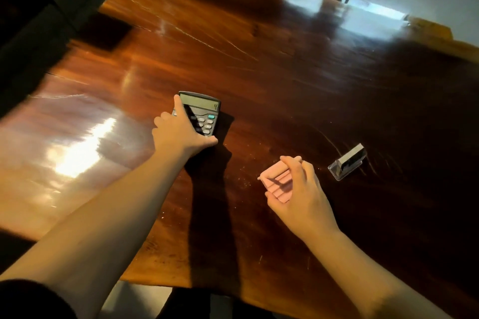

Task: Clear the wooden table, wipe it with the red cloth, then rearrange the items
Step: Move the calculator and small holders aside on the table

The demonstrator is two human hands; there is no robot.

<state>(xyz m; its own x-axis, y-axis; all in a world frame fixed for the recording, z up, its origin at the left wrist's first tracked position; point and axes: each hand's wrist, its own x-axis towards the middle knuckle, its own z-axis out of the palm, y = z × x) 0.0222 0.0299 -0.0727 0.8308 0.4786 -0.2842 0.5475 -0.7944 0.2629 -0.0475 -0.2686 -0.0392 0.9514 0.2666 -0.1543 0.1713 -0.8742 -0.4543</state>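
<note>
A head-worn view looks down on a glossy, scratched wooden table (259, 59), bright glare at its left side. Left of centre, the person's left hand (181, 132) lies over a dark desk calculator (201, 114), fingers along its left edge and thumb against its near edge, closed on it; whether it is lifted or flat on the wood cannot be told. To the right and nearer, the right hand (298, 189) pinches a small pink ribbed object (276, 181), perhaps a holder, between thumb and fingers, close above the table. Further right, apart from both hands, a clear plastic stand holding a dark card block (347, 162) sits on the table. No red cloth is in view.

This looks like either clearing or rearranging; the frame does not settle which. To do it well, grip the calculator by its edges without pressing keys, lift rather than drag across the scratched finish, and mind the light stand, which may tip.
</note>
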